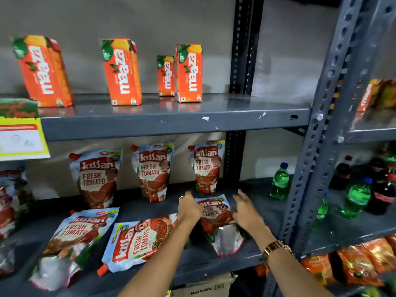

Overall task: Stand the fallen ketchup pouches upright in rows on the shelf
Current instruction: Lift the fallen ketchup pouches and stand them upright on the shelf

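Note:
Three Kissan ketchup pouches stand upright along the back of the grey shelf [260, 196]: one on the left [96, 179], one in the middle [153, 170], one on the right [206, 166]. Nearer the front, three pouches lie flat: a left one [70, 239], a middle one on its side [137, 241], and a right one [216, 219]. My left hand [189, 207] is closed on the right pouch's upper left edge. My right hand [246, 211] rests against its right edge with fingers spread. My left forearm covers part of the middle pouch.
Orange Maaza cartons [122, 71] stand on the shelf above. Green bottles [279, 182] and dark cola bottles [383, 189] stand to the right, behind a perforated rack post [310, 168]. More pouches [8, 202] at far left. Snack packets [362, 262] sit lower right.

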### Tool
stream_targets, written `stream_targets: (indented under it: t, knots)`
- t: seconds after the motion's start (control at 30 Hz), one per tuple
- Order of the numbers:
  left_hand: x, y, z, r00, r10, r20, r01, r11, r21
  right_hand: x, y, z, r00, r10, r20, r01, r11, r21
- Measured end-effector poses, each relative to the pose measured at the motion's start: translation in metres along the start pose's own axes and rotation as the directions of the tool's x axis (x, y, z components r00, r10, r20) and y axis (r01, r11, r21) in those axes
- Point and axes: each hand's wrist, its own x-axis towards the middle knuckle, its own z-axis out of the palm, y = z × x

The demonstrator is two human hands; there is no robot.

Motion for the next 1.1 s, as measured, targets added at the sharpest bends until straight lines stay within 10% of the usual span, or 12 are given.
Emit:
stream_targets:
  t: [0.6,0.83,1.1]
  knots:
    - [0.059,0.018,0.024,0.905,-0.275,0.325,0.284,0.959,0.022,0.043,0.005,0.026,0.881,0.413,0.228,-0.472,0.757,0.451]
    - [0.06,0.019,0.015,0.873,-0.366,0.322,0.478,0.77,-0.421,0.039,0.002,0.02,0.864,0.479,0.157,-0.468,0.646,0.603]
    - [0.062,0.027,0.016,0.923,-0.362,0.129,0.344,0.627,-0.699,0.041,-0.001,-0.002,0.866,0.498,0.042,-0.345,0.535,0.771]
